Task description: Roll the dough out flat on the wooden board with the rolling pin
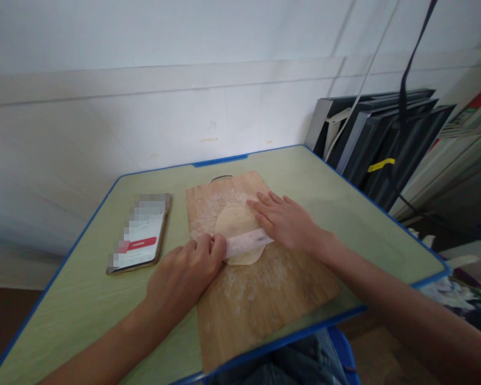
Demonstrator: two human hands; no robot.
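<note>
A round, flat sheet of dough lies on a floured wooden board. Across the dough's lower half rests a pale rolling pin, tilted slightly upward to the right. My left hand is closed around the pin's left end, knuckles up. At the other end, my right hand lies flat with its fingers stretched out over the dough's right edge; its palm covers the pin's right end. White flour is scattered over the board above and below the dough.
The board sits on a pale green table with a blue edge, its near corner jutting past the front. Left of it lies a phone with its screen lit. Dark flat panels lean at the right, with a black strap hanging there.
</note>
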